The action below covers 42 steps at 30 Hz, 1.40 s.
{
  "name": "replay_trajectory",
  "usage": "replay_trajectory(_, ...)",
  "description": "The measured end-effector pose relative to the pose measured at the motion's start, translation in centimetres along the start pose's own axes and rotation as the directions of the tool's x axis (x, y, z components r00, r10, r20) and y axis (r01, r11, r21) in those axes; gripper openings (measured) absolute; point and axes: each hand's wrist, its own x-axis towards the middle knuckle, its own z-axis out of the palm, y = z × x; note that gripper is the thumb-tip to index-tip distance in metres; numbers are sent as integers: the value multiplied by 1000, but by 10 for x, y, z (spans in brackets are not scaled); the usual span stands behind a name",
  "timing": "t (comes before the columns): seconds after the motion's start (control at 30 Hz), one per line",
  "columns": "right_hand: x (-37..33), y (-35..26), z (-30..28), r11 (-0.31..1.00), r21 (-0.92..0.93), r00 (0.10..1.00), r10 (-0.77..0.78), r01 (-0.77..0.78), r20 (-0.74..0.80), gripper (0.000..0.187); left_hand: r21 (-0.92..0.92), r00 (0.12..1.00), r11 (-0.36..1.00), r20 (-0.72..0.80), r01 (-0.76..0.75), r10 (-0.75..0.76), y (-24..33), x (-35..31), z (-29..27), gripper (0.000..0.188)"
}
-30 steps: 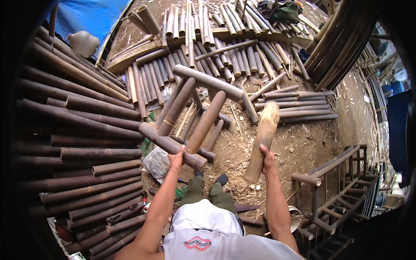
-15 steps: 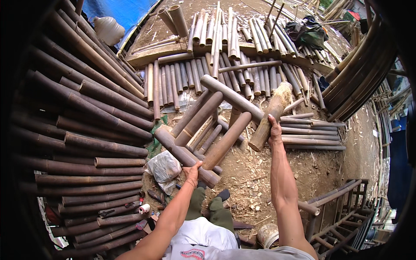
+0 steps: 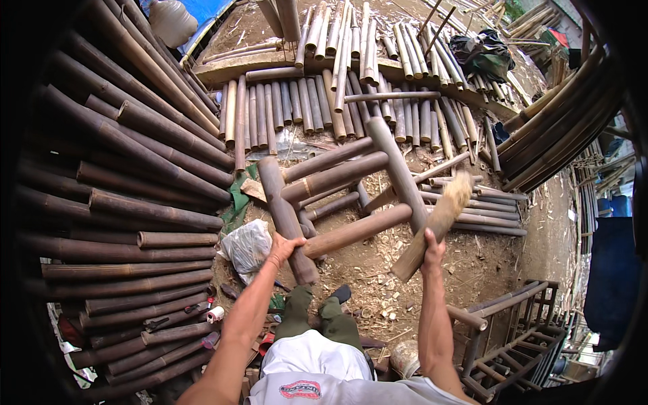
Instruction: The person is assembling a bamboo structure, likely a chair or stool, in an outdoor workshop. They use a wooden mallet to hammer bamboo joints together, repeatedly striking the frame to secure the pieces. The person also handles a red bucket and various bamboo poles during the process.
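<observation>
A frame of dark bamboo poles stands in front of me, with a left pole [image 3: 279, 196] and a right pole [image 3: 399, 169] joined by several round crosspieces [image 3: 337, 177]. My left hand [image 3: 286, 248] is closed around the left pole near its lower end. In my right hand [image 3: 433, 252] is a thick wooden club [image 3: 447, 212] with a frayed, pale upper end, blurred by motion. The club is tilted, its lower end to the left, beside the frame's right pole. Whether the two touch I cannot tell.
Long dark bamboo poles [image 3: 121, 260] are stacked on the left. Cut lengths [image 3: 297, 101] lie in rows at the back along a beam. A finished-looking bamboo rack [image 3: 509, 337] stands at the lower right. Wood chips litter the dirt floor, near a plastic bag [image 3: 246, 246].
The frame has turned clockwise, its left pole now more upright, with my left hand still on it. My right hand has brought the club lower and slightly to the right.
</observation>
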Motion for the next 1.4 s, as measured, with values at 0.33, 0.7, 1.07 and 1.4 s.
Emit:
replay_trajectory(0.33, -212, 56, 75, 820, 432, 878, 464, -375, -118, 47, 529, 980, 830, 22, -179, 198, 78, 133, -75, 87)
replay_trajectory(0.7, -158, -11, -15, 770, 338, 726, 630, -541, -275, 43, 429, 961, 860, 119, -276, 249, 145, 214, 1, 86)
replay_trajectory(1.07, 108, 16, -146, 938, 60, 892, 343, -341, -294, 92, 612, 940, 738, 29, -285, 339, 276, 304, 174, 77)
replay_trajectory(1.4, 319, 93, -105, 925, -191, 940, 303, -330, -158, 111, 562, 980, 814, -29, -147, 197, 291, 330, 246, 63)
